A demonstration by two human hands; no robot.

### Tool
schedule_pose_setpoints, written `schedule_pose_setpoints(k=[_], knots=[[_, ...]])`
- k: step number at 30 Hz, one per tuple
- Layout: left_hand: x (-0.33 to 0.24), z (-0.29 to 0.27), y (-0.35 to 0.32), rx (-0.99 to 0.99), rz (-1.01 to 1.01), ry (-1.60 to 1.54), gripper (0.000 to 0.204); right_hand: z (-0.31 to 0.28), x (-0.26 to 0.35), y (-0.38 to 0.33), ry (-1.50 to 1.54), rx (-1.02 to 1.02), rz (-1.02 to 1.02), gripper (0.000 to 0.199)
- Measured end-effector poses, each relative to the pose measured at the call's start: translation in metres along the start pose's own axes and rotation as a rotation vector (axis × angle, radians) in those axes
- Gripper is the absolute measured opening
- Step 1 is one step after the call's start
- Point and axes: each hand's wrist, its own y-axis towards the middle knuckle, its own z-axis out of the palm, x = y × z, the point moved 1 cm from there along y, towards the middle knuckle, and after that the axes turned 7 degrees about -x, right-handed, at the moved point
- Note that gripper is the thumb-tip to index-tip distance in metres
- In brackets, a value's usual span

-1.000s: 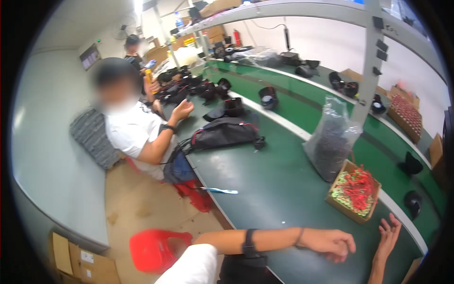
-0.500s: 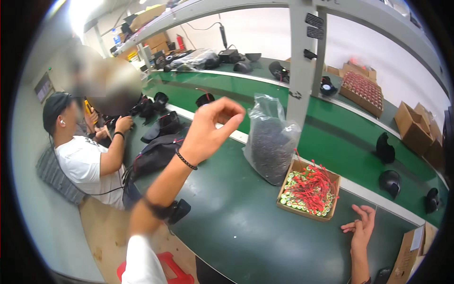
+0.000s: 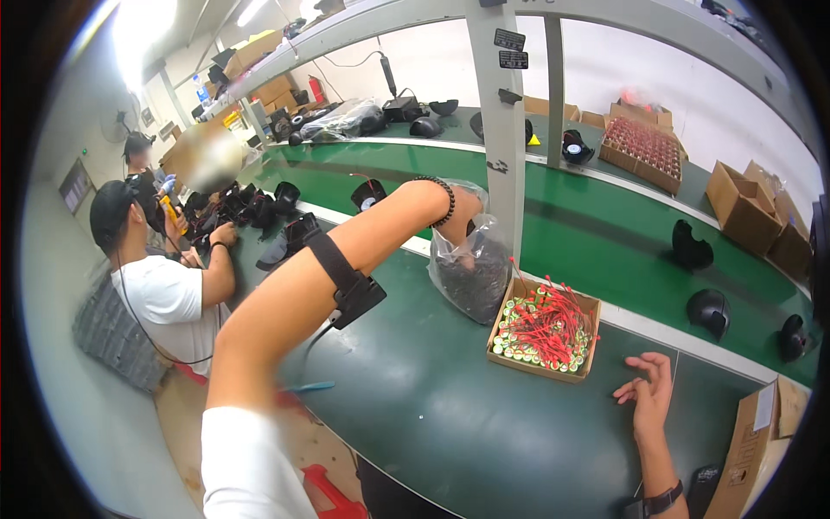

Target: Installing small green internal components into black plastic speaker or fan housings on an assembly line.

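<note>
Your left hand (image 3: 461,218) has entered the still-filled bag (image 3: 469,284) left of the red-wire box (image 3: 538,370), grip hidden; your right hand (image 3: 650,391): empty, loose.

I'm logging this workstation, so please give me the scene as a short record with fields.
Left hand: inside the clear plastic bag of dark contents
Right hand: fingers loosely bent, no object visible in it
Right of bag: open cardboard box of green-and-white cylinders and red wires
Behind: green belt with black curved parts
At left: nearest co-worker
</note>
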Motion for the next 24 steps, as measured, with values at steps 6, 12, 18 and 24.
schedule_pose_setpoints(k=[6,12,18,24], knots=[[0.004,0.006,-0.010,-0.026,-0.029,-0.141,0.094,0.006,-0.006,0.004,0.041,0.041,0.007,0.042],[0.008,0.034,0.020,-0.175,0.020,-0.132,0.060,-0.010,-0.013,0.007,0.029,0.035,-0.013,0.040],[0.032,0.031,0.029,-0.284,0.124,-0.442,0.041,-0.011,-0.020,0.005,0.019,0.013,-0.025,0.039],[0.072,0.058,0.011,-0.001,0.049,-1.133,0.014,0.009,-0.006,0.003,0.045,0.086,-0.002,0.033]])
